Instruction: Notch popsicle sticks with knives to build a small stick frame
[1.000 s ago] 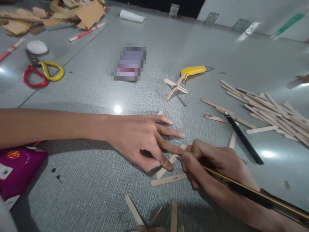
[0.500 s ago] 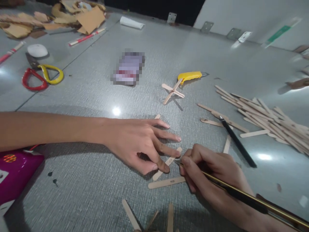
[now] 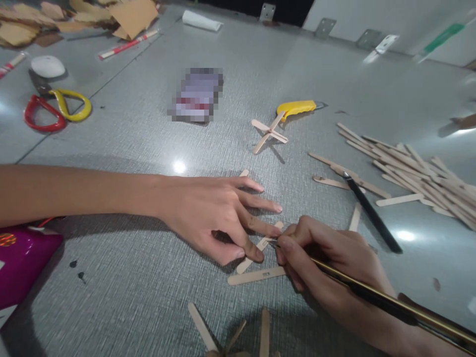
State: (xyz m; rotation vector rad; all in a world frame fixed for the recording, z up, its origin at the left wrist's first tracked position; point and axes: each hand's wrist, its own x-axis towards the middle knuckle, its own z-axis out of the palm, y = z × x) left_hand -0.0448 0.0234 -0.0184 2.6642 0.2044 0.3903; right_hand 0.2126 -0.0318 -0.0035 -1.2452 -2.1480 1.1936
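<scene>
My left hand (image 3: 211,213) lies palm down with its fingers spread. Its thumb and fingertips rest on and around a wooden craft stick (image 3: 244,266) lying slantwise on the table, which has a small rectangular mark or slot. My right hand (image 3: 330,267) is closed in a pen grip around a slim black-and-gold craft knife (image 3: 357,287). The knife's thin tip touches or nearly touches the stick beside my left fingertips. Just below lies a second craft stick (image 3: 245,278) with a small rectangular cut. A third stick end (image 3: 244,173) pokes out behind my left hand.
Right of my hands are a black-handled knife (image 3: 375,215) and a pile of craft sticks (image 3: 416,173). Farther back are a yellow cutter (image 3: 297,107), crossed sticks (image 3: 269,132) and a blurred-out phone-like item (image 3: 199,94). Scissors (image 3: 44,121) and a purple package (image 3: 29,267) are left.
The view has shifted slightly. Both hands stay almost in place, with the knife tip still at the marked stick.
</scene>
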